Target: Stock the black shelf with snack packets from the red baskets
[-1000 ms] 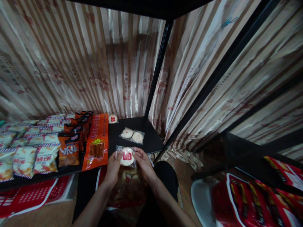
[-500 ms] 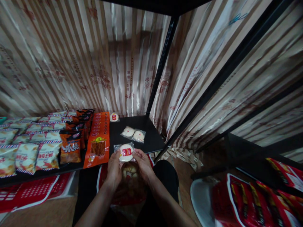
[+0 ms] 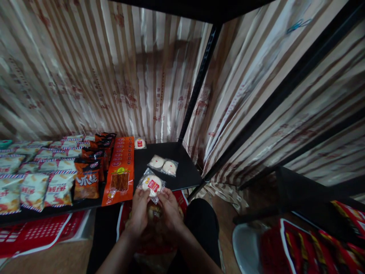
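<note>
Both hands pinch one clear packet with a round white cake (image 3: 152, 183) and a red label inside. My left hand (image 3: 140, 207) has its lower left edge, and my right hand (image 3: 170, 207) its lower right edge. The packet is held tilted at the front edge of the black shelf (image 3: 185, 167). Beyond it, two joined cake packets (image 3: 163, 164) lie on the shelf. One more cake packet (image 3: 140, 143) lies at the back beside the orange snack strip (image 3: 119, 171). Under my hands is a red basket (image 3: 181, 198) with wrapped goods in it, partly hidden by my arms.
Rows of white snack bags (image 3: 58, 186) and brown-orange snack bags (image 3: 86, 179) fill the shelf's left side. A black upright post (image 3: 199, 82) stands at the corner, before striped curtains (image 3: 154, 76). At lower right are a basket of red packets (image 3: 310, 247) and a grey-white stool (image 3: 246, 247).
The held cake packet has turned so its label slants, and its upper end now points toward the shelf's back. Both hands have shifted slightly lower in view. The camera view has shifted a little.
</note>
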A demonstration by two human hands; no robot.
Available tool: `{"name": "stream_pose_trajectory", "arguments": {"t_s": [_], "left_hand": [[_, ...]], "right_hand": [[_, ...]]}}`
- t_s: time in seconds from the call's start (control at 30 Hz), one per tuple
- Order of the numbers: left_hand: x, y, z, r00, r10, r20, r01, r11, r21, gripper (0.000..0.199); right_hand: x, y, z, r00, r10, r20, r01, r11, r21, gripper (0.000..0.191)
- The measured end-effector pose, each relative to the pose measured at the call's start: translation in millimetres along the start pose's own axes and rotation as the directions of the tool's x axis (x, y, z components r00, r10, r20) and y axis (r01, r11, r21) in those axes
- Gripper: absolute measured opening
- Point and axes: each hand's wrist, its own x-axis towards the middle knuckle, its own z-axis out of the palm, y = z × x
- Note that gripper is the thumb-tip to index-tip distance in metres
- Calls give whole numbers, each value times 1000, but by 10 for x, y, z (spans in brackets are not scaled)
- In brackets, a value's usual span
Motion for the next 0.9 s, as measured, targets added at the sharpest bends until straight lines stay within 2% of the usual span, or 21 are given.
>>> {"name": "stream_pose_trajectory", "arguments": {"t_s": [0.07, 0.13, 0.27, 0.37, 0.53, 0.73, 0.8, 0.9], "left_hand": [[53, 51, -37, 1000, -19, 18, 18, 998, 53, 25], [112, 91, -74, 996, -25, 91, 15, 994, 110, 29], [239, 132, -126, 969, -25, 247, -17, 985, 169, 39], [329, 170, -130, 953, -8, 304, -55, 978, 200, 45], [459, 264, -99, 962, 26, 273, -113, 945, 306, 39], [600, 338, -67, 966, 97, 241, -198, 875, 441, 27], [667, 352, -65, 963, 146, 227, -244, 831, 500, 25], [797, 368, -70, 953, 249, 174, -302, 711, 634, 24]], "right_hand": [[57, 23, -24, 997, -29, -70, 26, 998, -57, 44], [110, -11, -36, 994, -56, -96, 45, 992, -122, 49], [205, -151, -45, 992, -112, 54, 123, 951, -283, 47], [285, -228, -50, 984, -105, 146, 158, 893, -422, 42], [420, -274, -47, 977, -114, 178, 197, 794, -575, 34], [572, -228, 0, 972, -85, 220, 207, 756, -621, 24], [636, -214, 29, 975, -99, 200, 208, 723, -658, 20], [737, -225, 100, 973, -132, 188, 228, 662, -714, 16]]}}
